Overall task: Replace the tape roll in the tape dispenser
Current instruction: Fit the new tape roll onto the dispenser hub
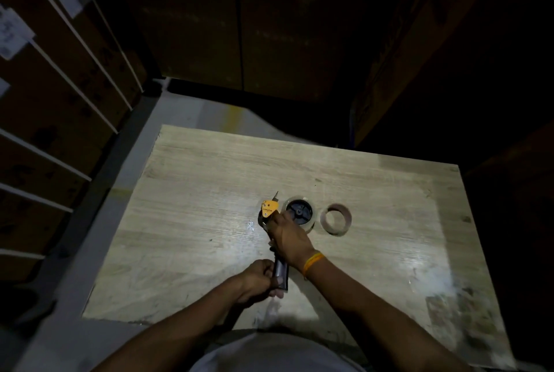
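Left hand (257,280), lower centre, grips the tape dispenser (277,239) handle, steadying it on the desk (195,192). Right hand (289,236) closes over its neck beside the seated tape roll (299,216). Empty core (336,219) lies discarded to the right.

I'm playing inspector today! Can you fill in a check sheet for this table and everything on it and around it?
Surface: pale wood-grain table, scuffed and smudged at the near right corner.
Job's things: tape dispenser lying on the table, orange guard at its far end, clear tape roll on its black wheel; empty brown cardboard core lying flat to the right, apart from it.
Clutter: nothing seen.
Grippers: left hand closed on the dispenser handle; right hand on the dispenser body near the guard, orange band on its wrist.
Cables: nothing seen.
Surroundings: very dim; stacked cardboard boxes with white straps on the left, dark beyond.
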Demonstrator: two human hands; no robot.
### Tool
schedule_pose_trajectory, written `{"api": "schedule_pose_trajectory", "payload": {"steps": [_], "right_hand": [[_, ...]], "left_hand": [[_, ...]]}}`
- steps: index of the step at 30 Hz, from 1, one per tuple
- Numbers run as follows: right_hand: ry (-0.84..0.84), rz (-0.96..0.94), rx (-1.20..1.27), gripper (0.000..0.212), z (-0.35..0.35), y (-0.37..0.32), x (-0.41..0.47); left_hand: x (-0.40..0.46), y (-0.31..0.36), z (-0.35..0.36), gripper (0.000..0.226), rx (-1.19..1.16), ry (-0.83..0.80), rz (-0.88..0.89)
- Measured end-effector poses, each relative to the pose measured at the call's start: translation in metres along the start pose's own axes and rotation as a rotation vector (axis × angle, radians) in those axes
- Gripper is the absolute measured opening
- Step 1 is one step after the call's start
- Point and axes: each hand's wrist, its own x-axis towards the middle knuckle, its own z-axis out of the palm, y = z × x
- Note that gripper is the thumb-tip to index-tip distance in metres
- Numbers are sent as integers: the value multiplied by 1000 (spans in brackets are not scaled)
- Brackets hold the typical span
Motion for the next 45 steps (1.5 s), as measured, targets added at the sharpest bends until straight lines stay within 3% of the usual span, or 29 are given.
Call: {"api": "schedule_pose_trajectory", "payload": {"steps": [2, 5, 7, 10, 12, 14, 17, 22, 24, 27, 29, 33, 39, 45], "right_hand": [[40, -76, -46, 26, 2, -2, -2], [46, -71, -51, 22, 6, -5, -3], [86, -51, -8, 28, 7, -7, -6], [188, 77, 90, 53, 12, -4, -19], [236, 294, 169, 63, 19, -1, -30], [196, 474, 324, 83, 27, 1, -37], [82, 539, 460, 94, 37, 3, -43], [96, 539, 436, 102, 33, 9, -44], [162, 555, 474, 91, 21, 16, -40], [305, 526, 370, 56, -2, 31, -29], [291, 454, 212, 44, -13, 39, -21], [154, 358, 26, 39, -18, 48, -9], [129, 328, -26, 33, -10, 61, -1], [96, 313, -58, 33, -9, 67, 4]], "left_hand": [[-1, 1, 1, 14, 17, 18, 12], [-4, 2, 4, 25, 64, 57, 1], [-10, 4, 1, 32, 133, 77, -20], [-17, 8, -12, 27, 432, 115, 9], [-17, 15, -20, 17, 572, 340, 144], [-18, 26, -26, 14, 524, 597, 318], [-9, 53, -28, 5, 537, 756, 485], [15, 96, -24, 29, 979, 697, 528], [22, 106, -20, 30, 1104, 675, 492], [31, 116, -12, 37, 1223, 667, 445], [36, 118, -10, 40, 1260, 673, 414], [45, 120, -8, 51, 1299, 674, 363], [59, 115, -2, 54, 1352, 678, 300], [58, 115, 2, 59, 1233, 715, 227]]}}
